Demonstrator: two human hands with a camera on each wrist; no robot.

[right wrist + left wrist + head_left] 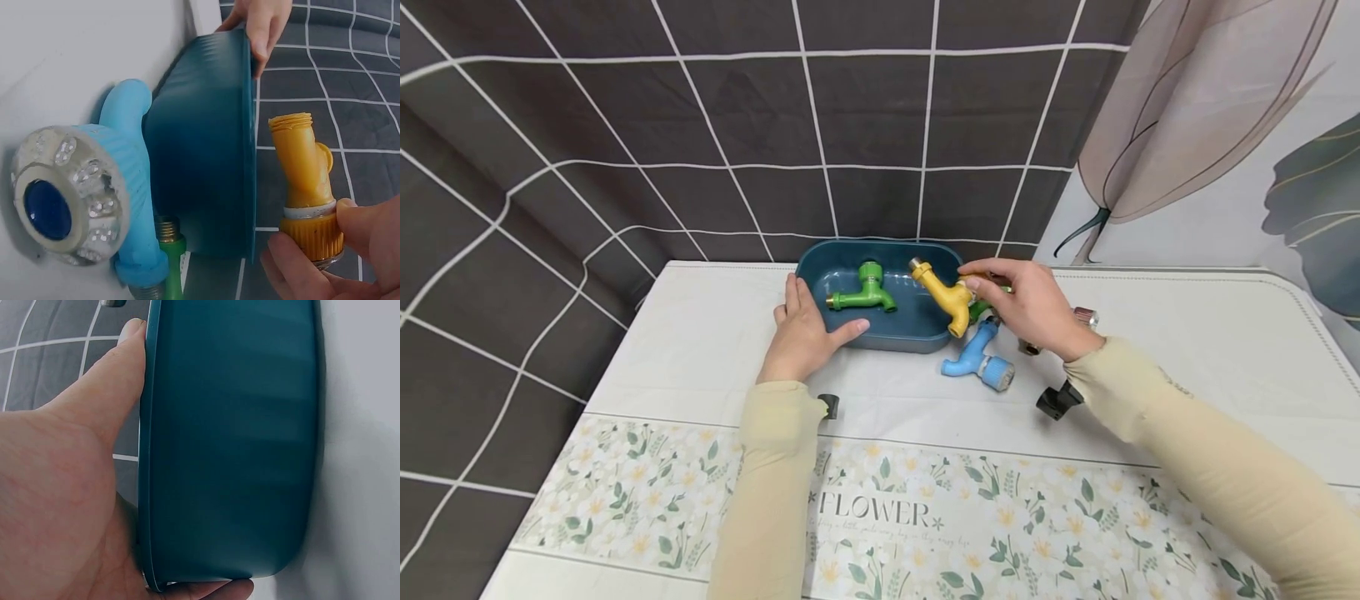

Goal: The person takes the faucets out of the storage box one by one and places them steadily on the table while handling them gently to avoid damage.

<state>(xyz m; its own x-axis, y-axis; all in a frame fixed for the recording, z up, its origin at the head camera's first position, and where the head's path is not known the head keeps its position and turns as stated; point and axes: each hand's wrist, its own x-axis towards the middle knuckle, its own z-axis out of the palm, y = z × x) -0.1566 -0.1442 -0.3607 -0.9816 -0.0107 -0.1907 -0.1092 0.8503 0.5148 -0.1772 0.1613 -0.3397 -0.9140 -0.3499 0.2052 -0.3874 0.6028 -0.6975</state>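
Observation:
My right hand (pixel 1026 304) pinches a yellow tap (pixel 946 296) by its ribbed knob, between thumb and fingers. The tap is held over the right end of a dark blue plastic basin (pixel 891 342). Inside the basin lies a green tap (pixel 867 292). At the basin's left end my left hand (pixel 805 337) grips the rim, thumb over the near edge and fingers round the outer wall. In the left wrist view, that thumb (pixel 115 369) lies along the rim of the basin (pixel 234 444). The yellow tap (pixel 306 169) shows whole knob and threaded spout in the right wrist view.
A light blue tap (pixel 973 360) lies on the white tabletop (pixel 700 350) just right of the basin. Beside it is a second green tap (pixel 174 265), partly covered. Another tap with a reddish-brown knob (pixel 1086 317) is mostly behind my right hand. A dark grid-patterned cloth (pixel 880 108) hangs behind.

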